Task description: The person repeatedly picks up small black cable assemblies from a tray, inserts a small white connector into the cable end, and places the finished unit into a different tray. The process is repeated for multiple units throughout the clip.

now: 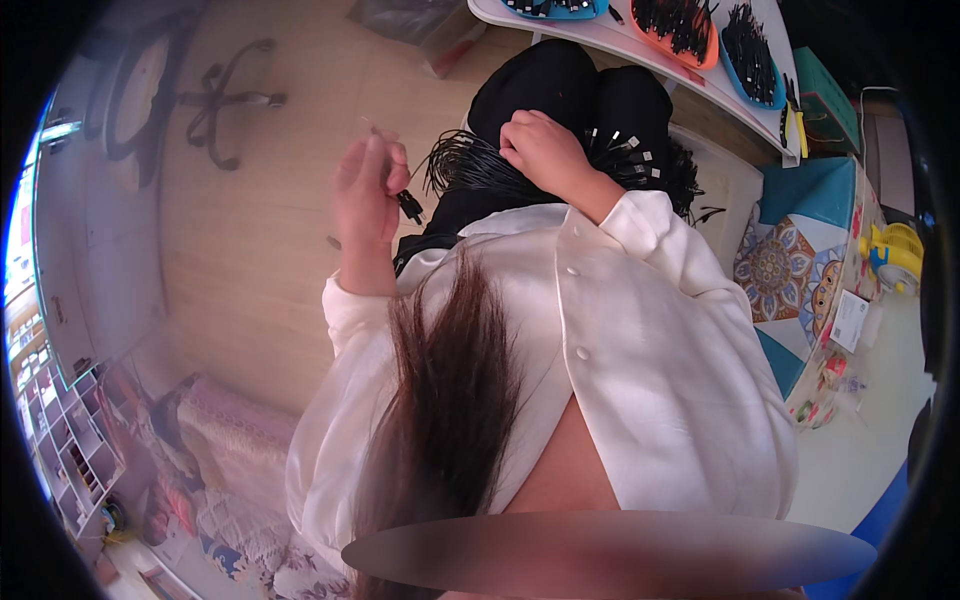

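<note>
Off to the left of my knees, my left hand (pixel 370 190) is raised with its fingers pinched together. It grips a short black cable, whose dark connector (pixel 410 207) sticks out below the palm; a thin tip shows above the fingertips. Over my lap, my right hand (pixel 545 150) has its fingers curled downward, and what they hold, if anything, is hidden. A large bundle of black cables (pixel 465 165) lies across my black-trousered thighs, passing beneath my right forearm. At its right end are several plugs (pixel 632 155) with pale metal tips.
Ahead stands a white table (pixel 560 30) with a blue tray (pixel 590 14), an orange tray (pixel 713 50) and another blue tray (pixel 765 102) of black cables. Yellow-handled pliers (pixel 800 132) lie at its right corner. A patterned box (pixel 790 270) is at my right, a chair base (pixel 220 100) far left.
</note>
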Demonstrator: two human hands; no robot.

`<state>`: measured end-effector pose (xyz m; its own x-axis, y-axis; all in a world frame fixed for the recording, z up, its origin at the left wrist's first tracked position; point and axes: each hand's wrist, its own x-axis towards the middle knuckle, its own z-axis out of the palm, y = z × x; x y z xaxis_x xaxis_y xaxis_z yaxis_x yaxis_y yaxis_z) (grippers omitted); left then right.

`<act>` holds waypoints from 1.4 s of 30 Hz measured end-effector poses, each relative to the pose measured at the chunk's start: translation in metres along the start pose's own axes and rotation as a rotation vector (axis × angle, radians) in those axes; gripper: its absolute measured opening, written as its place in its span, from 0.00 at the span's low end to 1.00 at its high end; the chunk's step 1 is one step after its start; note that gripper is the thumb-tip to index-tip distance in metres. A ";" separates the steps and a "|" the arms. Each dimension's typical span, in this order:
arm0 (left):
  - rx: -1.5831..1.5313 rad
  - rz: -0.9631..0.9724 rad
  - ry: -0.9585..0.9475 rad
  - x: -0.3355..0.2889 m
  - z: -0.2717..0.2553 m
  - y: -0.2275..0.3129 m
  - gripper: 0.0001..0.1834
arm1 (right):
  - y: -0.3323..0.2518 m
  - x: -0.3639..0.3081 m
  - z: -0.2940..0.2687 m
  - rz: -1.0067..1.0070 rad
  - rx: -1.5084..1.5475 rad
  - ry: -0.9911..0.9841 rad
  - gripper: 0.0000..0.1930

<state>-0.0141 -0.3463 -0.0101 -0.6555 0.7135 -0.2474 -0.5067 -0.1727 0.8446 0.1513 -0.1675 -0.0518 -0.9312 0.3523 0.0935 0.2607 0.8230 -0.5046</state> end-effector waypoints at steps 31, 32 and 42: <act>-0.096 0.182 -0.405 0.018 0.152 0.011 0.10 | -0.037 -0.095 -0.070 -0.145 -0.024 0.230 0.08; -0.003 0.231 -0.399 0.008 0.159 0.006 0.11 | -0.035 -0.096 -0.076 -0.113 0.113 0.107 0.07; 0.228 0.139 -0.579 -0.030 0.163 0.002 0.10 | -0.015 -0.055 -0.145 0.145 1.182 0.329 0.09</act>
<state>0.0958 -0.2577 0.0768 -0.2654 0.9573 0.1146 -0.2651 -0.1867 0.9460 0.2352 -0.1350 0.0750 -0.7600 0.6427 0.0967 -0.1931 -0.0813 -0.9778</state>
